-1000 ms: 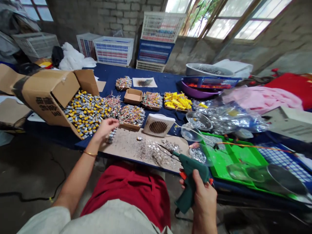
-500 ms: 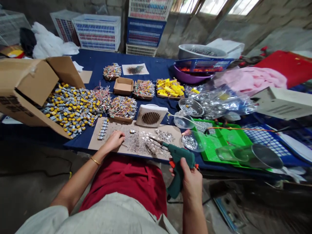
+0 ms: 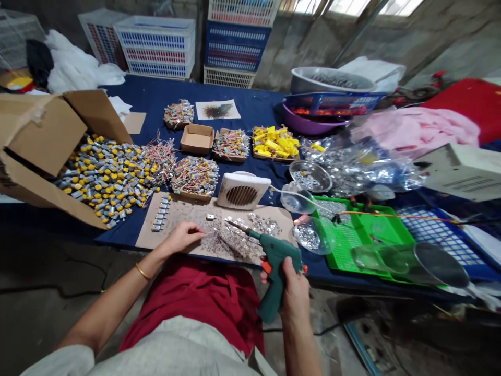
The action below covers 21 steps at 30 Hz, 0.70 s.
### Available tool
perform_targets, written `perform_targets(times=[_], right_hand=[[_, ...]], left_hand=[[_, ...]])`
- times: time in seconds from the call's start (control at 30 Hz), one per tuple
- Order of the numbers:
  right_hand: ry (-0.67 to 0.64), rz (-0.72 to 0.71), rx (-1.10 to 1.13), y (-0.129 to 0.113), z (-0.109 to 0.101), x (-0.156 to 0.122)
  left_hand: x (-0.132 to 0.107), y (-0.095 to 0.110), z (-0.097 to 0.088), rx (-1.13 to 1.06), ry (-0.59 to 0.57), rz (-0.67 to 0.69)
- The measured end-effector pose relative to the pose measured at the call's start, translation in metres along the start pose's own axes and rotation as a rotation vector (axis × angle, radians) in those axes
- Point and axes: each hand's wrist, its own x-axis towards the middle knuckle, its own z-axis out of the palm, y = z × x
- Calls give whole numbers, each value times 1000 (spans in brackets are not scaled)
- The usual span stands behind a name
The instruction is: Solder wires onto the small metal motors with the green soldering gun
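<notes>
My right hand (image 3: pixel 293 290) grips a green soldering gun (image 3: pixel 274 266) by its handle, its metal tip pointing left over the cardboard work sheet (image 3: pixel 195 219). My left hand (image 3: pixel 183 236) rests on that sheet near its front edge, fingers curled in a pinch on something too small to make out. A row of small grey motors (image 3: pixel 160 213) lies on the sheet's left side. Shiny metal bits (image 3: pixel 258 224) and dark debris are scattered across the sheet's middle.
An open cardboard box (image 3: pixel 43 136) spills yellow-capped motors (image 3: pixel 105 175) at the left. Small trays of wired motors (image 3: pixel 194 176), a white fan grille (image 3: pixel 242 190), clear dishes, a green tray (image 3: pixel 364 237) and stacked crates (image 3: pixel 235 47) surround the work area on the blue table.
My left hand came back from the tray of wired motors to the front of the cardboard sheet. The soldering gun shifted left toward it. The view dipped lower.
</notes>
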Motion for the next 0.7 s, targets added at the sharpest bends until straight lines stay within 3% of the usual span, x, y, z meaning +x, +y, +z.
perform_targets(times=[0.2,0.3,0.53,0.63,0.7], right_hand=[[-158,-48,349,2,65,0],[-164,-7,413,7,82,6],[-162,65,484,19,84,14],[-170,43,468,14,80,14],[-132,-26,395,4,66,14]], left_hand=[[6,20,45,-374,-110,-179],[7,19,55,-477,-139,-192],[9,6,54,-671,-122,-302],[13,6,51,-640,-107,-333],[17,10,48,-561,-155,-320]])
